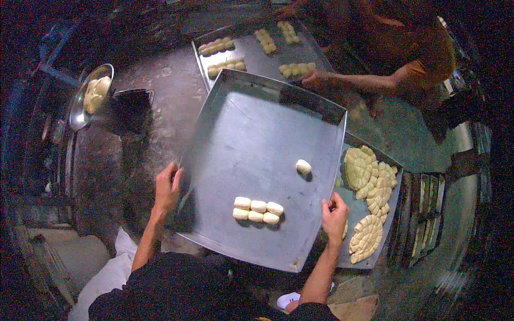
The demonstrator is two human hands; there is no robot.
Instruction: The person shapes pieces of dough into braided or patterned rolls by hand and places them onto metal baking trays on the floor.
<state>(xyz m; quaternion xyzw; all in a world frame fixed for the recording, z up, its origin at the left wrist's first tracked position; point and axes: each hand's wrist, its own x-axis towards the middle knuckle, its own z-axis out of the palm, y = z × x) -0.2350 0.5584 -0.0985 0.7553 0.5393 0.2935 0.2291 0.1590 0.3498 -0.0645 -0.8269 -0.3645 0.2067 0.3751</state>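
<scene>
A large metal baking tray (251, 139) lies tilted across the middle of the view, between my hands. My left hand (168, 188) is closed on its left rim, thumb near the edge. On the opposite rim, my right hand (335, 216) grips the side with bent fingers. Inside the tray, a block of pale dough pieces (258, 209) sits in two touching rows near my side. A single dough piece (303, 166) lies apart from them, toward the right wall.
Beyond, another baking tray (243, 37) carries several rows of dough; a co-worker's hand (317, 79) reaches it. At right, a tray (350, 142) holds cut dough rounds (367, 238), beside a rack (428, 214). A metal bowl (78, 119) with dough stands far left.
</scene>
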